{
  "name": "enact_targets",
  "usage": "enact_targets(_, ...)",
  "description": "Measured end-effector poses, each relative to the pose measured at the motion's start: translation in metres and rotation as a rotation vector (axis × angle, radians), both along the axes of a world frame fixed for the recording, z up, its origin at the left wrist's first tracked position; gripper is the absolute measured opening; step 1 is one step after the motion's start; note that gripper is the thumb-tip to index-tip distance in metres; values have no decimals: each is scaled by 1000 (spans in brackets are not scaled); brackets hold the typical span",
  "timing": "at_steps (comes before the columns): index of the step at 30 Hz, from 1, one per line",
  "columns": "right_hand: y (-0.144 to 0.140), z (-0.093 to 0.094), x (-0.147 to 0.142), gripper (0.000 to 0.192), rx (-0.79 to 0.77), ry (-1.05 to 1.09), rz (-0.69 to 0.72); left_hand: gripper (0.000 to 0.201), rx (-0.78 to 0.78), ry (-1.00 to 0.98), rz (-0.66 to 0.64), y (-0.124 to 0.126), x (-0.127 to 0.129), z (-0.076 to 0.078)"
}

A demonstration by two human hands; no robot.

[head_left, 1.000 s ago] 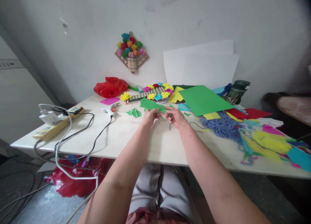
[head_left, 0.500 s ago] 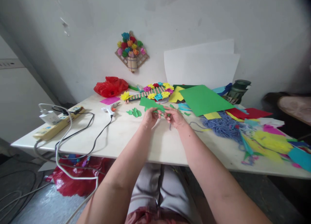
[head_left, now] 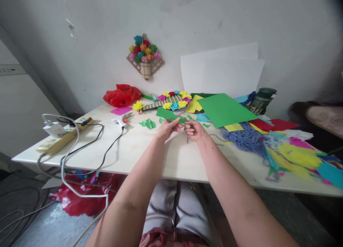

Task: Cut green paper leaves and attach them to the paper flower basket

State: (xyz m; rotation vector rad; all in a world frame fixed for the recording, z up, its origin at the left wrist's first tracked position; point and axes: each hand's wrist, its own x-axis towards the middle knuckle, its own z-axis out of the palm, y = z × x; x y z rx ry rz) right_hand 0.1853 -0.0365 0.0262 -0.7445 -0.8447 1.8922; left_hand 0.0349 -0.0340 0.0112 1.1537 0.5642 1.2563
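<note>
My left hand (head_left: 170, 129) is closed, thumb against fingers, at a small piece of green paper (head_left: 182, 120). Close beside it on the right, my right hand (head_left: 195, 130) has its fingers curled in; whatever lies between their tips is too small to make out. Just beyond my left hand is a larger cut strip of green paper (head_left: 166, 113); whether the fingers touch it is hidden. Several small green paper leaves (head_left: 149, 124) lie in a loose pile to the left. More green scraps (head_left: 206, 125) are scattered by my right hand.
A glue gun (head_left: 121, 121) and power strip (head_left: 64, 136) with cords lie left. Behind are a flower-trimmed woven piece (head_left: 158, 103) and red plastic bag (head_left: 122, 95). To the right are a green sheet (head_left: 227, 110), blue-grey yarn (head_left: 243, 138), coloured paper and a dark jar (head_left: 262, 100).
My hands have shifted slightly and turned, the right fingers curling in from a straighter pose. The larger green strip has moved slightly. A small green piece now shows between the hands.
</note>
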Motion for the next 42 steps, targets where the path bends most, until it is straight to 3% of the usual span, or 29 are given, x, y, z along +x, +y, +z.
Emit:
enact_targets(4, 1, -1, 1, 21, -10, -35, 44, 36, 13, 26, 30, -2, 0, 3)
enact_targets(9, 2, -1, 4, 25, -31, -43, 91, 33, 43, 68, -48, -4, -2, 4)
enact_targets(16, 0, 0, 1, 14, -39, -84, 167, 36, 34, 91, 49, -2, -1, 3)
enact_targets(19, 0, -1, -1, 11, 20, -97, 97, 37, 46, 83, 82, -3, 1, 3)
enact_targets(25, 3, -4, 1, 18, 137, -147, -215, 49, -29, -8, 151, 2, -6, 5)
enact_targets(29, 4, -4, 2, 22, 247, -233, -373, 43, -29, 0, 229, 6, -14, 3)
enact_targets(36, 4, 0, 3, 29, 215, 44, -418, 35, -80, -65, 234, 7, -10, 1)
enact_targets(42, 3, -4, -8, 39, 168, 5, -328, 31, -134, -80, 119, 6, -4, 1)
